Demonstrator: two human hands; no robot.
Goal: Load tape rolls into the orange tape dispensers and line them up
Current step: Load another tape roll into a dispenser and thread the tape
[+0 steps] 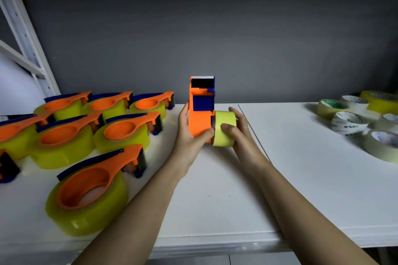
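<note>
Your left hand grips an orange dispenser held upright over the white table, its blue cutter end pointing up. Your right hand holds a yellow tape roll, fingers curled round it, pressed against the dispenser's right side. At far left, loaded dispensers lie in rows, each with a yellow roll seated on its orange hub. At far right sits a cluster of loose rolls; printing shows inside their white cores, too blurred to read with any certainty.
</note>
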